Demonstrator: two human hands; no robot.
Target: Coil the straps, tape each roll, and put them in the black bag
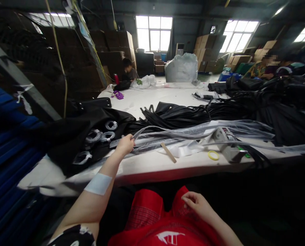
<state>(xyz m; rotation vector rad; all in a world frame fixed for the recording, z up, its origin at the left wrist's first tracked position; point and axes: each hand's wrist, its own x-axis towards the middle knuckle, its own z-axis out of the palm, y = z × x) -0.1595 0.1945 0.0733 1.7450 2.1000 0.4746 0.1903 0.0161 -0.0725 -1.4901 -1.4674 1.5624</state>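
Observation:
My left hand [127, 143] is closed around the end of a long grey strip [168, 130] at the table's front left. From there the strip arches to the right over clear plastic sleeves [244, 127]. My right hand [196, 202] is above my lap, over a red apron [147, 208], with its fingers curled and nothing visible in them. Several coils of clear tubing or cord [111, 125] lie on black material left of my left hand. A short tan strip [168, 152] rests between the hands' sides, near the table edge.
A tape dispenser [226, 145] and a yellow ring [213, 155] stand at the front right of the white table [142, 167]. Black straps [183, 114] are heaped across the middle. One person [128, 70] sits at the far side, another [260, 70] at the far right. Blue slats [9, 164] rise at left.

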